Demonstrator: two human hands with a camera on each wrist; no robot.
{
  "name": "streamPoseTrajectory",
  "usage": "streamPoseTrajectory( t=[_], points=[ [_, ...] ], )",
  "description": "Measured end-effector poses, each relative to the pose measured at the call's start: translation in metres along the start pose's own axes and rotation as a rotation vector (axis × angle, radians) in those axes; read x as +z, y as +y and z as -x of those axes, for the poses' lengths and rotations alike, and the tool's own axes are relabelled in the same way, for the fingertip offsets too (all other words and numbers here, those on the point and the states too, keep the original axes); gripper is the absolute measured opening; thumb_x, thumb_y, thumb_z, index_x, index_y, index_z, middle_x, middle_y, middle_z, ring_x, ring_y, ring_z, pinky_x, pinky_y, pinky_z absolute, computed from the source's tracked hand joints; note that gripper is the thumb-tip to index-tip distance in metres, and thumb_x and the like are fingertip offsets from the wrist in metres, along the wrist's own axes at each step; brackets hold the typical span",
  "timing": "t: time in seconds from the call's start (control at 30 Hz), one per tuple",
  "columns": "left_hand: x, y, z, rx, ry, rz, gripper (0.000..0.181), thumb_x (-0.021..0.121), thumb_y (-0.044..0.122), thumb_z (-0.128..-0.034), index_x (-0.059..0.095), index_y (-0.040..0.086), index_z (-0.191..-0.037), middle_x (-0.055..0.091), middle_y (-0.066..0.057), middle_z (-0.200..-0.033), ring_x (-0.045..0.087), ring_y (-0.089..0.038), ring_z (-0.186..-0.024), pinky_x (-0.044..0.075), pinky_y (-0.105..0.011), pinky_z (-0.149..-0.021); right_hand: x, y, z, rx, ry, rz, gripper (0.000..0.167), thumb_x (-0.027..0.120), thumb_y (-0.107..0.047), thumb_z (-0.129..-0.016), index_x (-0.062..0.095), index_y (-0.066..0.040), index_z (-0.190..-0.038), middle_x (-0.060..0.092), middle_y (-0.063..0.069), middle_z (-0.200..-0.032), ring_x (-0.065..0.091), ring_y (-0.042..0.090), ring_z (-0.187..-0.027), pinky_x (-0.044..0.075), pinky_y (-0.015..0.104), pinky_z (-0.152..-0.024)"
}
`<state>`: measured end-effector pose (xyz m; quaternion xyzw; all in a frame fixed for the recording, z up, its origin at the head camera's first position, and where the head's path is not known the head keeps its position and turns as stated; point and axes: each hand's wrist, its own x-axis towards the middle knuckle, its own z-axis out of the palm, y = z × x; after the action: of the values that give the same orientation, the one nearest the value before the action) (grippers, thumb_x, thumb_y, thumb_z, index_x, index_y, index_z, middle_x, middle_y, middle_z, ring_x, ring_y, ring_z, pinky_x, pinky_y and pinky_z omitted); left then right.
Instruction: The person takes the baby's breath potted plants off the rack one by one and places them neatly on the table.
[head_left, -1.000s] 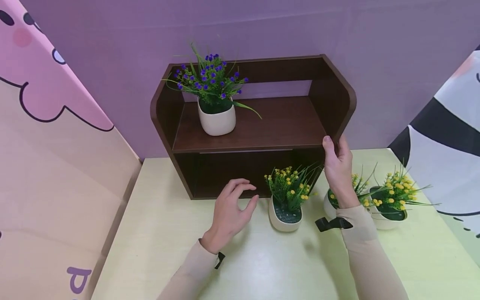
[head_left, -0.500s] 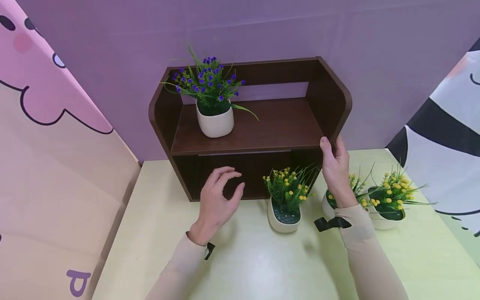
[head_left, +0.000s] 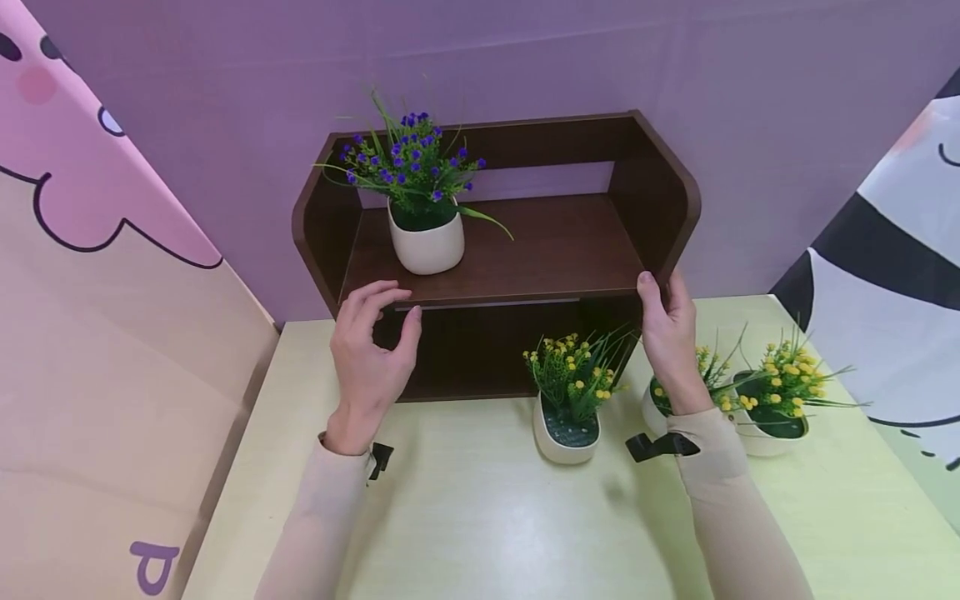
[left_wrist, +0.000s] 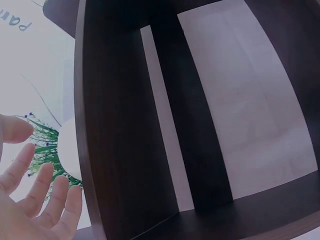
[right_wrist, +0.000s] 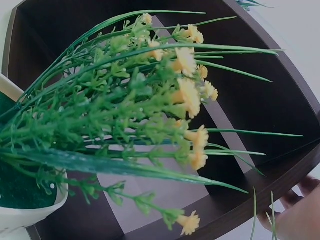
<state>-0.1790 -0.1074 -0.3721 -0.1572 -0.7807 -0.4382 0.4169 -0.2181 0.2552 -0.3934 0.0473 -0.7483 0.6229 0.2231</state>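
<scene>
A dark brown two-tier wooden shelf (head_left: 525, 250) stands against the purple wall. My right hand (head_left: 669, 346) grips its right side panel, thumb on the front edge and fingers behind. In front of the shelf's left part is my left hand (head_left: 367, 358), fingers bent and parted from the thumb with nothing between them. The left wrist view shows that hand (left_wrist: 37, 200) beside the shelf board (left_wrist: 115, 130). On the upper tier, toward the left, sits a white pot of purple flowers (head_left: 426, 242). A potted yellow-flowered plant (head_left: 566, 433) stands before the shelf's lower right.
Two more potted yellow-flowered plants stand right of the shelf, one (head_left: 780, 417) fully seen and one (head_left: 656, 404) partly behind my right forearm. The pale table (head_left: 480, 517) runs under everything. A patterned cloth (head_left: 112, 333) lines the left side.
My left hand has moved left and up, from near the front yellow-flowered plant to the shelf's left front. The right hand has stayed on the shelf's side; the plants have not moved.
</scene>
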Motion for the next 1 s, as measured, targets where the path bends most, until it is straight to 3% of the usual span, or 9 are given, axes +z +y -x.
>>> streamPoseTrajectory(
  t=[0.23, 0.43, 0.57, 0.83, 1.0],
  points=[
    [-0.001, 0.001, -0.013, 0.021, 0.009, 0.005, 0.025, 0.075, 0.018, -0.0944, 0.077, 0.002, -0.114, 0.072, -0.017, -0.124, 0.067, -0.032, -0.115, 0.053, -0.040, -0.087, 0.002, 0.001, -0.001, -0.021, -0.004, -0.037, 0.048, 0.047, -0.032, -0.114, 0.044, -0.029, -0.162, 0.051, 0.003, -0.161, 0.045, 0.013, -0.150, 0.035, 0.033, -0.128],
    [0.000, -0.001, -0.023, -0.004, 0.024, 0.000, 0.026, 0.075, 0.020, -0.0951, 0.076, 0.002, -0.115, 0.072, -0.018, -0.124, 0.067, -0.032, -0.116, 0.054, -0.041, -0.086, 0.000, 0.001, 0.000, 0.002, -0.005, -0.016, 0.049, 0.047, -0.034, -0.114, 0.042, -0.030, -0.163, 0.050, 0.002, -0.163, 0.043, 0.013, -0.151, 0.034, 0.035, -0.129],
    [-0.001, -0.003, -0.029, -0.022, -0.004, -0.007, 0.030, 0.074, 0.021, -0.0960, 0.075, 0.002, -0.119, 0.070, -0.017, -0.130, 0.065, -0.031, -0.122, 0.055, -0.043, -0.089, 0.000, 0.002, 0.000, 0.006, -0.004, -0.014, 0.049, 0.047, -0.034, -0.114, 0.041, -0.032, -0.163, 0.049, 0.002, -0.163, 0.043, 0.013, -0.152, 0.033, 0.035, -0.129],
    [0.000, -0.004, -0.041, -0.040, -0.052, -0.047, 0.042, 0.074, 0.022, -0.0956, 0.069, 0.003, -0.132, 0.063, -0.017, -0.142, 0.056, -0.032, -0.136, 0.047, -0.052, -0.113, -0.003, 0.001, 0.001, 0.026, -0.006, 0.025, 0.050, 0.045, -0.036, -0.114, 0.039, -0.032, -0.164, 0.047, 0.001, -0.165, 0.039, 0.013, -0.155, 0.030, 0.037, -0.131],
    [0.002, -0.002, -0.049, -0.076, -0.095, -0.069, 0.050, 0.077, 0.024, -0.0936, 0.065, 0.005, -0.138, 0.057, -0.018, -0.149, 0.052, -0.033, -0.141, 0.045, -0.057, -0.116, -0.002, 0.001, 0.001, 0.035, -0.016, 0.043, 0.050, 0.043, -0.037, -0.115, 0.038, -0.031, -0.164, 0.046, 0.002, -0.166, 0.038, 0.013, -0.156, 0.028, 0.037, -0.132]
  ],
)
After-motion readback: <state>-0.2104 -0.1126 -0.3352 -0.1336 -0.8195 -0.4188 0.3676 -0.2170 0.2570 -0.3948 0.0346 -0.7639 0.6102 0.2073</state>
